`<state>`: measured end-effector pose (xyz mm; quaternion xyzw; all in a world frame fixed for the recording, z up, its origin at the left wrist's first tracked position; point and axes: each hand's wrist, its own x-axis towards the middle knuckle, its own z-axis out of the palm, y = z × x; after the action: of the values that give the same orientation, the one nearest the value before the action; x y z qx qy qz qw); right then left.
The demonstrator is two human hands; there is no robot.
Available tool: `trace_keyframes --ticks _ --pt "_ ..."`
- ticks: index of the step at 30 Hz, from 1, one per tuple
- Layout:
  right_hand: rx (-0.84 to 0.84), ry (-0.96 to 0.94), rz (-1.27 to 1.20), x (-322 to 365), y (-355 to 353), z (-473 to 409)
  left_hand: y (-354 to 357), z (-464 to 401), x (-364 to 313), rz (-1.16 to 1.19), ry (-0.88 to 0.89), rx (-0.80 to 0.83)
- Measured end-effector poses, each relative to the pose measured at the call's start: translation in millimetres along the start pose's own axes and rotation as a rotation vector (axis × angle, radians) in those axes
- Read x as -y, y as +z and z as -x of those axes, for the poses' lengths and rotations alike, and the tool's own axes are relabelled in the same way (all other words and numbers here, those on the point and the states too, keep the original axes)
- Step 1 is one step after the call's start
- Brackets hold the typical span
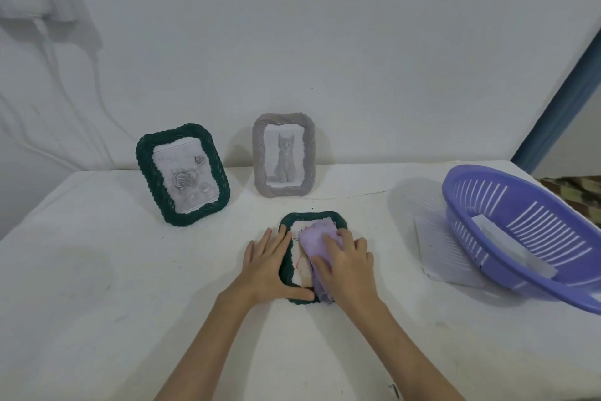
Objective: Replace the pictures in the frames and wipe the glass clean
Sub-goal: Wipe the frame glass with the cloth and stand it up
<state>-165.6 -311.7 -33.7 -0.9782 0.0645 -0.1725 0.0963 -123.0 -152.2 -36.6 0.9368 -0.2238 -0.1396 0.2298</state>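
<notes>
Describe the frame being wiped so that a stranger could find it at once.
On the white table, look in front of the grey cat frame. The dark green frame lies flat there under a lilac cloth; the other green frame stands upright and shows roses.

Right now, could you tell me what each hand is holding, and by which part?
The right hand grips the bunched lilac cloth across its middle, on the flat green frame; the left hand presses flat on that frame's left edge.

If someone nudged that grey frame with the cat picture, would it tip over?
Likely: the grey frame stands upright on its narrow edge, so a push may topple it. It looks rigid, and its front probably holds glass, so a fall could crack it.
</notes>
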Motion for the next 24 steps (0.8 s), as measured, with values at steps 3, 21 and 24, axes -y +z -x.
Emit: trace_keyframes --ticks 3,21,24 --pt "0.030 0.038 0.070 -1 1 3 3 -3 0 -0.033 0.023 -0.009" --pt "0.188 -0.003 0.137 3 3 -35 6 -6 5 -0.060 0.003 -0.062" --pt "0.258 -0.037 0.071 14 16 -46 6 -4 3 -0.076 0.005 -0.065"
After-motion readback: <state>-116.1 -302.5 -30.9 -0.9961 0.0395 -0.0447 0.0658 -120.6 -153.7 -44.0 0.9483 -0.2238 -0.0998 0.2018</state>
